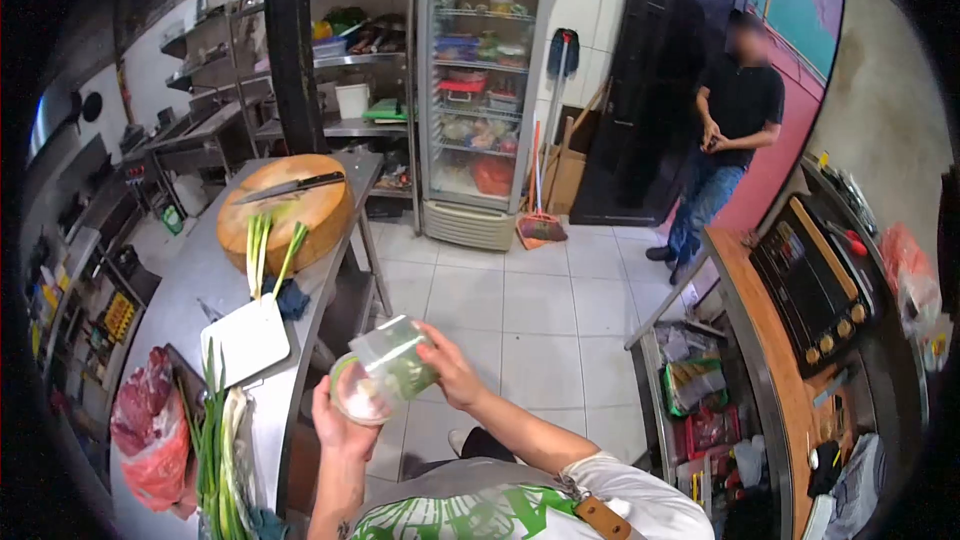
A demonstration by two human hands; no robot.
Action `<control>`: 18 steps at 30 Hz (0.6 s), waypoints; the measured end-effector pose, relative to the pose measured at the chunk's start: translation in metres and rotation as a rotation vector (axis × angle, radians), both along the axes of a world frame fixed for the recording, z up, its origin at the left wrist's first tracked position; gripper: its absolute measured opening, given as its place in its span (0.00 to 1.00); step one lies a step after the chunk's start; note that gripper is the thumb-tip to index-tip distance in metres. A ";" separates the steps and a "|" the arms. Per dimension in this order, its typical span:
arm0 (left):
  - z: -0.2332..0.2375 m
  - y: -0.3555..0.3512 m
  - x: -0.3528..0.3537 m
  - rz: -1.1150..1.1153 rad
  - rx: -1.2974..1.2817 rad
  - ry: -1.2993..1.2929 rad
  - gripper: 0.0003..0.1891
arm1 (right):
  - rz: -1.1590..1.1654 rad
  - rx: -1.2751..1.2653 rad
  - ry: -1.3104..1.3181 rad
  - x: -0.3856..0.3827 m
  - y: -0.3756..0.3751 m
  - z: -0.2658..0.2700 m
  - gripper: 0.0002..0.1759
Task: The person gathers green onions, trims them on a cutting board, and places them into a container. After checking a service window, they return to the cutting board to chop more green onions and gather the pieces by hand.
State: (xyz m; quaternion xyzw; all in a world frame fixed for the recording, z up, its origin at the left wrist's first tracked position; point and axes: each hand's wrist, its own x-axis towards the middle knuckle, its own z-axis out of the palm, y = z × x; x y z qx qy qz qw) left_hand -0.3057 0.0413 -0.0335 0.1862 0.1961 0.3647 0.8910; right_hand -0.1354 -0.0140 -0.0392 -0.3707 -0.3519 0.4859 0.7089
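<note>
Between my two hands, over the floor in front of my body, is a clear plastic container [372, 380] with a round rim, tilted. Something green and something whitish show through its wall. My left hand [345, 427] grips the rim end from below. Fingers of my right hand [448, 368] are closed on the opposite, upper end. Left of them, on the steel table [185, 285], lie a white tray [250, 342] and a bunch of green onions [225, 450]. Raw meat in a plastic bag [150, 425] sits beside the onions.
A round wooden chopping block [235, 225] carries a knife [290, 187] and cut green onion stalks [258, 245]. A glass-door fridge [485, 90] stands ahead. A person [735, 110] stands by the dark door [650, 90]. An oven [810, 275] is on the wooden counter [760, 340] at right.
</note>
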 end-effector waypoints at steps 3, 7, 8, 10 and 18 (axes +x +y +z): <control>0.012 0.037 0.006 0.192 -0.054 0.010 0.30 | 0.151 0.011 -0.048 0.008 0.062 0.024 0.27; 0.019 0.084 -0.014 0.443 0.026 0.022 0.30 | 0.341 0.026 -0.210 0.002 0.150 0.030 0.27; 0.020 0.096 -0.021 0.473 0.022 0.076 0.29 | 0.323 0.048 -0.290 -0.006 0.167 0.033 0.27; 0.023 0.116 -0.037 0.570 0.017 0.154 0.27 | 0.372 0.214 -0.491 -0.016 0.212 0.016 0.26; 0.027 0.216 -0.111 0.754 -0.037 0.310 0.20 | 0.736 -0.188 0.062 -0.102 0.358 0.018 0.19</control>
